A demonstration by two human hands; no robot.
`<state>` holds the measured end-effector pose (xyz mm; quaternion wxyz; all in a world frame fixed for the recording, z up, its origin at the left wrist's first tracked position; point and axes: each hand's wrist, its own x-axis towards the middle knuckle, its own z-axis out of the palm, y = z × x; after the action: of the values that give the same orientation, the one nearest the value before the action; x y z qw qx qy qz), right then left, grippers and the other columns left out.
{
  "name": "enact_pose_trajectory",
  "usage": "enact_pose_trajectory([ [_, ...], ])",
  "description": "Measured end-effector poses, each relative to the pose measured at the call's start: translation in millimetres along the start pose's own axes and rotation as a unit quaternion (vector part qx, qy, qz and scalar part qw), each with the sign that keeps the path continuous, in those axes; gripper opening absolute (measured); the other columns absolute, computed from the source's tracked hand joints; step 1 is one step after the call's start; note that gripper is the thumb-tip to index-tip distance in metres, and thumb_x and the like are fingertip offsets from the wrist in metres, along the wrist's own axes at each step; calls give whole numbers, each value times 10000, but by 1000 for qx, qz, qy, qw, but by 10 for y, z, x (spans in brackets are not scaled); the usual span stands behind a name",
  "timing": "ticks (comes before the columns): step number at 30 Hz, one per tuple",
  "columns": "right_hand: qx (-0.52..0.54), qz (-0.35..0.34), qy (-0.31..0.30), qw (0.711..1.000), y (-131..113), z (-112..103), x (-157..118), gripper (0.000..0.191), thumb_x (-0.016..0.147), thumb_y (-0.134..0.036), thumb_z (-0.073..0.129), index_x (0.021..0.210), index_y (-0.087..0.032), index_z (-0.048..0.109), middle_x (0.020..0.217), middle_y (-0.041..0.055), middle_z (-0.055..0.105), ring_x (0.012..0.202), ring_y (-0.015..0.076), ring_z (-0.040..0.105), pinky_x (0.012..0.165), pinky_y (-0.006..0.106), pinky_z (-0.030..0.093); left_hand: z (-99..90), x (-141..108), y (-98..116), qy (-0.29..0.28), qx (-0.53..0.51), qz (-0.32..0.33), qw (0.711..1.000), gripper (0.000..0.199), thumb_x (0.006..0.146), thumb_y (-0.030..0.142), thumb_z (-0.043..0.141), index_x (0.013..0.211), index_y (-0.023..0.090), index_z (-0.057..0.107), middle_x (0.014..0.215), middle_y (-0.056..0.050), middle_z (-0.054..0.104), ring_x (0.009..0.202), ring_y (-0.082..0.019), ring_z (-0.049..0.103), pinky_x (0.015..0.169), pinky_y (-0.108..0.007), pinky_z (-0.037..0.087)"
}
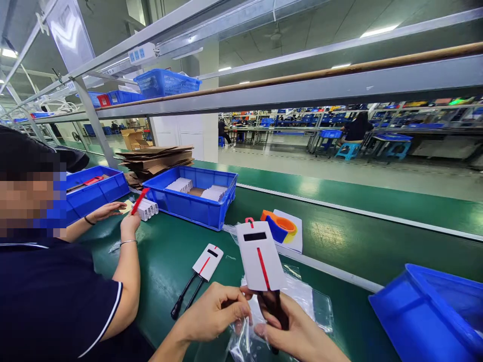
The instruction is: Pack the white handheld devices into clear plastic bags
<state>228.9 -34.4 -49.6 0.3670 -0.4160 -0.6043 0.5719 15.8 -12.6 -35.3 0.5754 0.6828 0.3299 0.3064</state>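
Observation:
My right hand (290, 327) is wrapped round the dark cables below a white device (261, 256), which stands upright with a black window and a red stripe on its front. My left hand (217, 311) is closed in a pinch on a clear plastic bag (245, 339), just left of the cables. More clear bags (317, 306) lie under and behind my right hand. A second white device (208, 261) of the same look rests on the green bench to the left, its two black cables pointing toward me.
A co-worker's hand (130, 223) at left holds a red strip near white parts (148, 210). Blue bins stand at the back (188, 213) and right (426, 306). Behind the held device are tape rolls (279, 226). Flattened cardboard (158, 158) is stacked beyond; a shelf (264, 88) crosses above.

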Motion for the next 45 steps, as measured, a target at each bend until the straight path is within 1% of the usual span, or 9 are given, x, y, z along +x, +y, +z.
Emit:
enact_pose_trajectory([
  [5,-28,8,8,1000,-76,-27,8,422,791,-585,775,911,-181,746,780,16,623,690,183,529,630,290,480,3,-8,-39,-18,-52,-25,998,329,913,408,651,738,130,664,615,15,569,546,-101,496,562,-208,385],
  [11,-33,-14,32,999,-171,-105,-13,366,816,-533,769,784,-183,664,775,10,603,728,188,540,647,273,469,-25,-60,-2,6,12,-28,1000,251,920,298,613,750,134,698,545,35,535,510,-97,475,537,-206,350],
  [14,-50,-27,56,997,-204,-239,-21,376,843,-541,750,793,-185,641,775,5,587,710,173,533,625,253,462,-125,-91,6,36,26,-32,998,271,935,328,597,764,138,688,550,38,519,514,-99,464,530,-210,328],
  [18,-159,-40,89,982,-279,-477,-73,544,928,-694,556,786,-187,695,715,17,600,657,176,534,588,260,449,-300,-134,-12,112,55,11,992,379,977,450,562,772,148,667,580,26,544,552,-111,470,571,-224,344],
  [21,-253,-44,71,964,-321,-607,-146,715,997,-728,338,712,-197,723,643,33,620,604,183,550,559,271,432,-394,-154,-7,152,84,65,983,431,1003,489,526,756,162,661,609,4,599,624,-135,538,667,-248,405],
  [25,-330,-73,40,940,-341,-697,-225,575,1026,-624,413,739,-218,700,721,35,702,679,201,645,652,265,488,-458,-158,18,167,102,96,976,475,1015,528,500,751,170,668,633,-12,641,648,-146,561,687,-259,420],
  [30,-354,-96,11,930,-420,-748,-247,517,1043,-569,413,775,-222,686,758,35,740,680,206,686,649,249,519,-483,-162,-8,177,104,90,975,510,1014,569,479,761,171,672,628,-13,636,643,-149,564,669,-262,420],
  [37,-375,-147,21,915,-590,-693,-250,688,1014,-701,338,669,-222,691,657,58,737,577,210,689,562,243,536,-495,-147,-45,178,100,80,976,501,1020,561,470,782,170,675,631,-11,632,650,-148,548,661,-259,407],
  [45,-363,-165,29,917,-610,-662,-259,604,971,-693,465,668,-245,733,588,30,687,525,200,629,535,243,535,-446,-107,-3,178,101,73,976,473,1011,526,489,760,163,659,667,-21,639,644,-150,546,658,-260,415],
])
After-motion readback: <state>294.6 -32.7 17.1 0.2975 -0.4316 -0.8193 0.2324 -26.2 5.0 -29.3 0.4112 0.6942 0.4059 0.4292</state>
